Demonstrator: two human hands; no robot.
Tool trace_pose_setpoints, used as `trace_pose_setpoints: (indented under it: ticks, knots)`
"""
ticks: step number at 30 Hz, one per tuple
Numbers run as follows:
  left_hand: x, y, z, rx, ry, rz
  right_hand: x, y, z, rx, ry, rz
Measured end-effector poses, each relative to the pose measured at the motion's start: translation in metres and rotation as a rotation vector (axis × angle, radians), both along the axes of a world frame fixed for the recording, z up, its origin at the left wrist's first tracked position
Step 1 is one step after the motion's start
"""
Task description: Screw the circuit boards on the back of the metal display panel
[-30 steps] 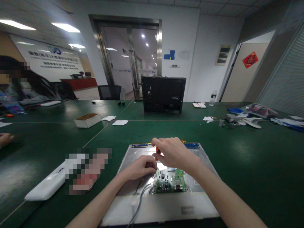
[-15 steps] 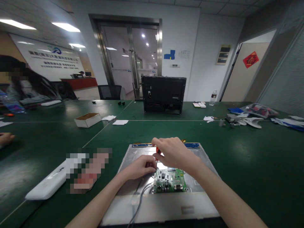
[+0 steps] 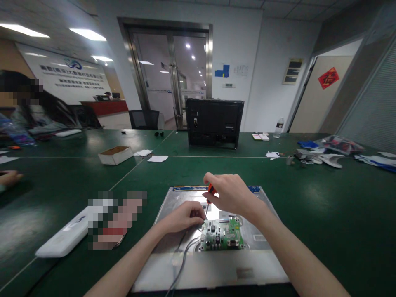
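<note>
A flat metal panel (image 3: 266, 264) lies on the green table in front of me, with a small green circuit board (image 3: 222, 238) on it. My right hand (image 3: 230, 193) grips an orange-handled screwdriver (image 3: 210, 189), held upright with its tip near the board's top left corner. My left hand (image 3: 183, 215) rests on the panel beside that corner, fingers pinched around the screwdriver's shaft near the tip. Grey cables (image 3: 182, 258) run from the board toward me.
A white case (image 3: 63, 238) lies at the left beside a blurred-out object. Farther back stand a black monitor (image 3: 214, 123), a small cardboard box (image 3: 115, 155), paper scraps and a water bottle (image 3: 277, 127). Bags and parts sit at right. Another person sits far left; someone's hand (image 3: 9, 177) rests there.
My right hand with the screwdriver has lifted slightly and shifted right. My left hand stays by the board's corner.
</note>
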State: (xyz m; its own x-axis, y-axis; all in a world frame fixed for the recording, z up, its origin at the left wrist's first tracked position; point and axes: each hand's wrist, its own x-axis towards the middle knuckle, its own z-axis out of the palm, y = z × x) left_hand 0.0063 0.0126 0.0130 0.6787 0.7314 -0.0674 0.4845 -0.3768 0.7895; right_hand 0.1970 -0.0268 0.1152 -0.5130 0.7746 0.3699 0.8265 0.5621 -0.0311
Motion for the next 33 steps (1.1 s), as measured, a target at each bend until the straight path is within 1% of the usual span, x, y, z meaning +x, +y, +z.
trace_pose_setpoints:
  ticks: [4,9,14,23,33]
  knots:
    - [-0.0004,0.0003,-0.0010,-0.002,-0.004,-0.009,0.0013,-0.0001,0.0009,-0.003,0.013,0.009]
    - [0.0005,-0.0011,0.0004,-0.002,-0.013,-0.007,-0.0015,-0.0001,-0.0021,-0.047,0.012,0.046]
    - [0.0014,-0.0007,0.0007,-0.017,-0.019,-0.010,-0.0029,-0.0002,-0.0029,-0.082,-0.011,0.041]
    - [0.0018,-0.0018,-0.0002,-0.021,-0.045,0.002,-0.0026,-0.0002,-0.0050,-0.094,-0.010,0.067]
    - [0.0008,0.0027,-0.0034,-0.003,-0.055,-0.062,-0.0004,-0.0015,-0.0057,-0.112,0.051,0.181]
